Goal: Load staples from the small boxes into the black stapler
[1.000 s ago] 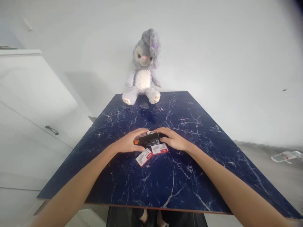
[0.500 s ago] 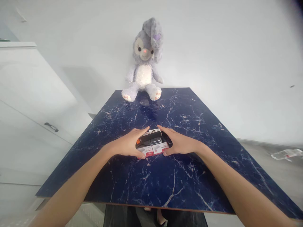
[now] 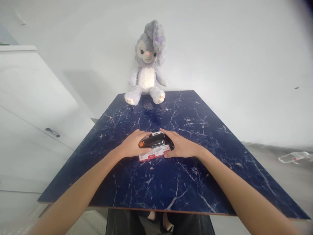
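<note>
A black stapler (image 3: 153, 140) with an orange end lies slanted among small white-and-red staple boxes (image 3: 161, 150) on the dark blue marbled table. My left hand (image 3: 133, 143) curves round the stapler's orange end, thumb on the near side and fingers on the far side. At the right end of the group, my right hand (image 3: 181, 144) spans the boxes, with its thumb at the near box's corner and its forefinger by a white box (image 3: 156, 133) at the back. Both palms face inward. The undersides of the boxes are hidden.
A grey plush rabbit (image 3: 146, 65) sits at the table's (image 3: 176, 186) far edge against the white wall. To the left stands a white cabinet (image 3: 29, 107) with a dark handle. A clear plastic wrapper (image 3: 293, 157) lies on the floor at right.
My left thumb has moved from the near box's front corner up to the stapler, uncovering that box. The boxes have shifted slightly left. My right hand keeps much the same pose.
</note>
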Demonstrator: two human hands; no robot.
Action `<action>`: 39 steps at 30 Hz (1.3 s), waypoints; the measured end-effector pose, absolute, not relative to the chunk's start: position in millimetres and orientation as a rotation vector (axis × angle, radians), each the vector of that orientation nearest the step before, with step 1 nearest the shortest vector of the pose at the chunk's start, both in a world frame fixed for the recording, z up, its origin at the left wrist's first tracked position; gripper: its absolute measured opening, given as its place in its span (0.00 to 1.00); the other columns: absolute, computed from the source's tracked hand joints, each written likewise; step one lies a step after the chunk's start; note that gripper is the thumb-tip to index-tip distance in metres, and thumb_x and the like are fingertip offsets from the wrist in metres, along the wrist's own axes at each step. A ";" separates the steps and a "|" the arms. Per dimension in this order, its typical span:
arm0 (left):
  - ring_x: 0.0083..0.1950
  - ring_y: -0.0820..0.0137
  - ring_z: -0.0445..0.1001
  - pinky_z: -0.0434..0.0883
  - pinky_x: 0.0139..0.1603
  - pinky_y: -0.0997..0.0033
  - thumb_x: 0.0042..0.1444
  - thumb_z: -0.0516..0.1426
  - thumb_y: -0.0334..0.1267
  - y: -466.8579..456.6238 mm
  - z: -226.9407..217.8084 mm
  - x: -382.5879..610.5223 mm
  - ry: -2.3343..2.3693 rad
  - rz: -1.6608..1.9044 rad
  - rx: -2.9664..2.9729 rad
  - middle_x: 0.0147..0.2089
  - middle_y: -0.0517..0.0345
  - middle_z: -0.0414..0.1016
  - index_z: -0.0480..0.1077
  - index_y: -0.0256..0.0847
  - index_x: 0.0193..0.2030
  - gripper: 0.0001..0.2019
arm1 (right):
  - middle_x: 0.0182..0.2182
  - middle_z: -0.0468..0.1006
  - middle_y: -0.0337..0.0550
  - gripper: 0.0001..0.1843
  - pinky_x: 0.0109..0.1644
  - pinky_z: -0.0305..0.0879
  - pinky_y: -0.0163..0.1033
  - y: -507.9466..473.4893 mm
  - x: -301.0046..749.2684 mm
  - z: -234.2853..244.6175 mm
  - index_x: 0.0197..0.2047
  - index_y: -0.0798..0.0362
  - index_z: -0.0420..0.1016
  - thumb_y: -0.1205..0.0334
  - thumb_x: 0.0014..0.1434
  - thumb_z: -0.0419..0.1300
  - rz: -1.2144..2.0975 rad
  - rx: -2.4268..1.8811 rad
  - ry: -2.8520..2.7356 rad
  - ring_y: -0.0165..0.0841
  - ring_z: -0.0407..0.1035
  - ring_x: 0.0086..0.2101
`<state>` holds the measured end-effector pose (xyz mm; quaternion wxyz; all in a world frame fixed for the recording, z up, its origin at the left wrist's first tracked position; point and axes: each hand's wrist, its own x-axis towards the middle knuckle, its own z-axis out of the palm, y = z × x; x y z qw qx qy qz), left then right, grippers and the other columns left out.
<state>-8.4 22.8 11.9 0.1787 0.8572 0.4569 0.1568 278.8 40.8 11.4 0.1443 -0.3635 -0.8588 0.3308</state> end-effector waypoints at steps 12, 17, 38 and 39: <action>0.65 0.48 0.61 0.62 0.64 0.44 0.54 0.62 0.52 26.4 16.8 -16.5 1.219 0.511 2.508 0.66 0.45 0.65 0.64 0.45 0.66 0.34 | 0.67 0.63 0.49 0.46 0.65 0.61 0.57 47.3 280.3 8.9 0.73 0.45 0.52 0.56 0.55 0.66 0.925 -0.955 -2.338 0.48 0.64 0.61; 0.64 0.49 0.61 0.62 0.64 0.44 0.51 0.64 0.44 25.6 14.4 -11.7 1.219 0.616 2.586 0.63 0.49 0.69 0.75 0.45 0.49 0.18 | 0.50 0.76 0.47 0.20 0.54 0.70 0.49 49.2 269.9 -0.2 0.56 0.48 0.71 0.62 0.60 0.59 0.821 -1.002 -2.174 0.40 0.73 0.47; 0.61 0.57 0.72 0.67 0.62 0.55 0.62 0.57 0.54 50.0 0.4 -35.4 1.281 0.613 2.092 0.61 0.52 0.75 0.77 0.49 0.56 0.20 | 0.33 0.78 0.40 0.05 0.38 0.65 0.38 50.1 266.1 -0.3 0.37 0.50 0.70 0.60 0.56 0.62 0.719 -1.143 -2.229 0.34 0.72 0.33; 0.61 0.56 0.72 0.67 0.62 0.54 0.61 0.58 0.54 50.1 0.0 -34.9 1.295 0.627 2.070 0.61 0.52 0.74 0.77 0.49 0.55 0.20 | 0.33 0.79 0.40 0.05 0.38 0.65 0.38 51.2 267.4 0.4 0.36 0.50 0.71 0.60 0.56 0.62 0.729 -1.139 -2.236 0.34 0.72 0.33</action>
